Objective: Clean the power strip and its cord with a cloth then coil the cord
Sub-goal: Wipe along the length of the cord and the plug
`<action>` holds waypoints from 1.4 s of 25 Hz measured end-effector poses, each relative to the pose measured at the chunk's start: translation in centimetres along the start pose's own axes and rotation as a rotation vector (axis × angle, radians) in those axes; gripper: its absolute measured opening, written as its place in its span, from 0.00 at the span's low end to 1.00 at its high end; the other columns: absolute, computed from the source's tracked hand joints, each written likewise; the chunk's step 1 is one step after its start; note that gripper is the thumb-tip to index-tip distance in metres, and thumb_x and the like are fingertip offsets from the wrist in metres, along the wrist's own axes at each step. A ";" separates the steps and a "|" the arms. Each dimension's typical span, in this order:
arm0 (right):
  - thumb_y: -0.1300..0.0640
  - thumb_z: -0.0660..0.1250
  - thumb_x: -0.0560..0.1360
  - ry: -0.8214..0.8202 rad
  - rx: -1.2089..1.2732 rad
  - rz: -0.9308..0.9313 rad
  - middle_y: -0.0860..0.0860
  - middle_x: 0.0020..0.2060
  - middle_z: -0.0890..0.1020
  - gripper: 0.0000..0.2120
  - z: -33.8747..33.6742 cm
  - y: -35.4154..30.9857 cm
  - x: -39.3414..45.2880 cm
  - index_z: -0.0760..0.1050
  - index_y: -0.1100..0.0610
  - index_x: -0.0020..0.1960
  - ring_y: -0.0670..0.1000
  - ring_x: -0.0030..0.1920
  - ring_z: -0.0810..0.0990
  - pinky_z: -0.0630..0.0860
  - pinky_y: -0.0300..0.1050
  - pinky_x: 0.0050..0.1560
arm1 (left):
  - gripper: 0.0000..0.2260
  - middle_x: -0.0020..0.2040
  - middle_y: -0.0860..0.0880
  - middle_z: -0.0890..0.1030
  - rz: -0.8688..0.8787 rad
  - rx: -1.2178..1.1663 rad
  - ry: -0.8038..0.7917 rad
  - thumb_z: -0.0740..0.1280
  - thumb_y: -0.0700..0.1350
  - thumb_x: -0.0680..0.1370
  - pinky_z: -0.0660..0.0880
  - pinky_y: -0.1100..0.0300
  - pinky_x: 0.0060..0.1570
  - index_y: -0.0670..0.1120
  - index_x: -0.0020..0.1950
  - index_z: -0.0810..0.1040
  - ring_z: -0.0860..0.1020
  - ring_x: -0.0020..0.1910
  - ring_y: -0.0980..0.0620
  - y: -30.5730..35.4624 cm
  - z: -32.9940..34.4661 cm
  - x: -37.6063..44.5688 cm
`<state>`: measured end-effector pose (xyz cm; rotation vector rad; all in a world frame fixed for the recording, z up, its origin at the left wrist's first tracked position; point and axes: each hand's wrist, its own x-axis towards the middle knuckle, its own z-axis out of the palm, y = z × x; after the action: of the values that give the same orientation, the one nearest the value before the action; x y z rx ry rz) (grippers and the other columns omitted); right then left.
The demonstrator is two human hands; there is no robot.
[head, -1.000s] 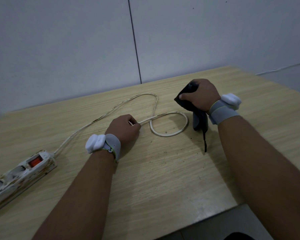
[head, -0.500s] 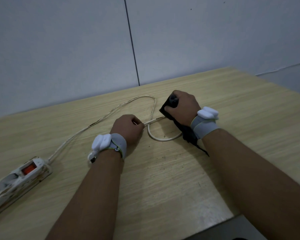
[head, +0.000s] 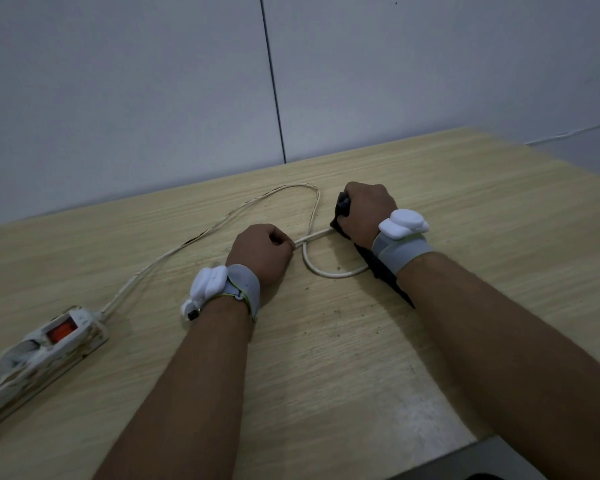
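The cord (head: 194,242) ran from the power strip (head: 39,351) at the table's (head: 326,375) near left, away and rightward to a loop between both hands. The left hand (head: 260,252) pinched the cord; the right hand (head: 364,211) gripped a dark cloth (head: 342,204) bunched around it just beyond. The strip lay well left, nearer the left hand. No containers were present.

A plain, bare room, perhaps an office or lab: a light wood-grain tabletop (head: 361,358) stands against blank grey wall panels (head: 118,81) at 12 o'clock.
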<state>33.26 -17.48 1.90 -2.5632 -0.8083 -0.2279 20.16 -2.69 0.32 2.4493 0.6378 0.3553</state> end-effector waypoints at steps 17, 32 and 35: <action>0.54 0.65 0.73 0.101 0.041 0.008 0.59 0.46 0.79 0.08 -1.8 2.5 0.0 0.72 0.59 0.47 0.60 0.45 0.75 0.68 0.46 0.40 | 0.04 0.42 0.51 0.79 -0.006 0.008 -0.006 0.68 0.48 0.76 0.69 0.60 0.43 0.52 0.42 0.80 0.76 0.42 0.50 0.3 -0.1 -0.2; 0.56 0.65 0.73 0.020 -0.086 0.000 0.59 0.50 0.79 0.10 -2.4 3.5 0.0 0.75 0.60 0.51 0.62 0.50 0.76 0.70 0.47 0.44 | 0.04 0.41 0.52 0.78 -0.012 -0.003 -0.013 0.68 0.48 0.77 0.69 0.60 0.43 0.52 0.43 0.79 0.75 0.41 0.51 0.3 0.0 -0.2; 0.56 0.67 0.73 0.119 0.059 -0.002 0.59 0.49 0.80 0.10 -3.2 4.0 -0.1 0.74 0.59 0.51 0.62 0.49 0.76 0.70 0.46 0.44 | 0.03 0.42 0.52 0.78 -0.010 0.001 -0.006 0.68 0.48 0.76 0.69 0.60 0.43 0.51 0.43 0.80 0.75 0.42 0.51 0.2 0.1 -0.1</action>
<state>35.41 -21.98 3.29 -2.4681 -0.7615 -0.3489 20.18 -2.91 0.38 2.4462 0.6477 0.3432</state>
